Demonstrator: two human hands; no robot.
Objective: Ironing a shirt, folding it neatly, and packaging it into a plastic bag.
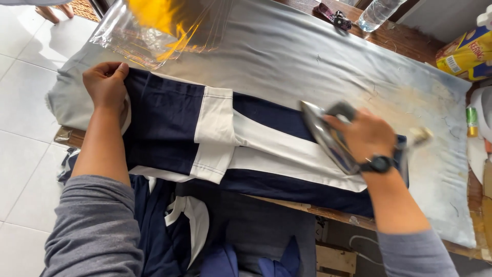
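Looking down past my grey sleeves, closest to me is a heap of more navy and white clothes (174, 225) hanging off the near edge of the wooden table (410, 41), kind of bunched up below the board. Just above that is the navy and white garment (215, 138) I'm working on, laid flat across the grey padded cover (307, 56) that's spread over the table. It runs from the left end nearly over to where my right arm is, with a white band crossing it upright near the middle and a long white stripe heading off to the right. My left hand (106, 84) is at the left end of it, fingers curled and pinching the fabric edge, pressing it down flat. My right hand (365, 134) is clamped around the dark handle of the iron (328, 138), black watch on that wrist, and the shiny soleplate sits tilted on the right part of the garment, right on the white stripe. The cover has brownish scorch stains further right. Farther back on the left there's a stack of clear plastic bags (148, 31) with something yellow in them, lying on the far edge of the cover. Way at the back sits a clear water bottle (376, 13), and a yellow box (464, 51) over at the far right.
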